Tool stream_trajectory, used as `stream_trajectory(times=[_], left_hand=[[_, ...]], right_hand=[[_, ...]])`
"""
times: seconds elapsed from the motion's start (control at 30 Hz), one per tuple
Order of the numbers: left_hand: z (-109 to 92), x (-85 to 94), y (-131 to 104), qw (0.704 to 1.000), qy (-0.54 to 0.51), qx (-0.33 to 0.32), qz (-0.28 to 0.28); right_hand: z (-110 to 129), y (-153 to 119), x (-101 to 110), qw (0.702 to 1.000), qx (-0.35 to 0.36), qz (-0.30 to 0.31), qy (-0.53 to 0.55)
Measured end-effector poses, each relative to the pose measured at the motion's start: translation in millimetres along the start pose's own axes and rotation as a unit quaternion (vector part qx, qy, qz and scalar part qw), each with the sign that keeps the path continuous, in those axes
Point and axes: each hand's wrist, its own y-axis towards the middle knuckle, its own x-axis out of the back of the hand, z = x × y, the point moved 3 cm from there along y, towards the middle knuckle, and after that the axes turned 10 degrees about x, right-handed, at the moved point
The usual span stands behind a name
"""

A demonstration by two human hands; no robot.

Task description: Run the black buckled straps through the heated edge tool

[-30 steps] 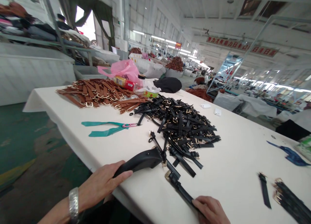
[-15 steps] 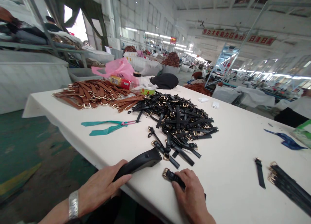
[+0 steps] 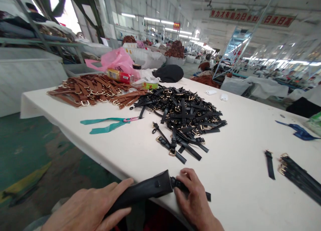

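My left hand (image 3: 92, 204) is wrapped round a long black leather piece (image 3: 147, 189) at the table's front edge. Its wide end points right and hides the buckle end of a short black strap (image 3: 208, 196). Fingers closed on that strap, my right hand (image 3: 192, 196) holds it low over the white table (image 3: 240, 177), its tail showing to the right. Beyond both hands lies a heap of black buckled straps (image 3: 184, 115). Brown straps (image 3: 92, 87) are piled at the back left, with teal-handled snips (image 3: 107, 125) in front of them.
Farther back sit a pink bag (image 3: 116, 60), a red bottle (image 3: 122, 77) and a black cap (image 3: 168, 73). On the right are a single strap (image 3: 270, 165), a stack of black straps (image 3: 301, 177) and a blue cloth (image 3: 298, 130).
My left hand has brought the black piece right and down, its end now at the short strap. The strap's buckle, visible before, is hidden. The view has shifted slightly.
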Motion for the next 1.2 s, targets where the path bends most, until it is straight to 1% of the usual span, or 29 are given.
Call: stream_trajectory(times=[0.1, 0.2, 0.27, 0.3, 0.37, 0.43, 0.53, 0.6, 0.67, 0.77, 0.93, 1.0, 1.1, 1.2], left_hand=[[-18, -2.8, 6, 0.995, 0.079, -0.001, 0.056], [-41, 5.4, 15, 0.990, 0.123, -0.003, 0.062], [-55, 13.5, 20, 0.989, 0.133, -0.004, 0.069], [-60, 16.6, 22, 0.988, 0.127, -0.005, 0.082], [-66, 20.5, 25, 0.990, 0.105, -0.013, 0.089], [-61, 19.4, 26, 0.993, 0.085, -0.024, 0.077], [-41, 10.9, 23, 0.995, 0.084, -0.017, 0.059], [-28, 5.6, 20, 0.994, 0.091, -0.004, 0.065], [-22, 4.4, 17, 0.992, 0.097, 0.004, 0.074], [-28, 8.0, 17, 0.991, 0.101, 0.006, 0.083], [-54, 11.1, 25, 0.993, 0.090, -0.004, 0.071], [-59, 10.2, 28, 0.995, 0.078, -0.009, 0.069], [-56, 10.7, 31, 0.995, 0.064, -0.015, 0.075], [-39, 13.9, 32, 0.994, 0.061, -0.007, 0.086]], right_hand=[[-4, 0, -1, 1.000, 0.011, -0.013, 0.017], [-7, 1, -1, 1.000, 0.009, -0.015, 0.020], [-7, 1, -1, 1.000, 0.000, -0.009, 0.019], [-7, 1, -1, 1.000, -0.007, -0.004, 0.018], [-7, 0, 0, 1.000, -0.018, -0.003, 0.010], [-7, -3, 1, 0.999, -0.024, -0.021, -0.004], [-8, -7, 2, 0.999, -0.028, -0.042, -0.017], [-9, -8, 1, 0.999, -0.029, -0.037, -0.016], [-9, -7, 1, 0.999, -0.028, -0.030, -0.007], [-8, -4, 1, 0.999, -0.030, -0.028, 0.014], [-10, -2, 1, 0.999, -0.039, -0.016, 0.033], [-12, -2, 0, 0.998, -0.045, -0.006, 0.037], [-13, -3, 0, 0.998, -0.054, 0.000, 0.042], [-11, -3, 0, 0.997, -0.056, -0.017, 0.041]])
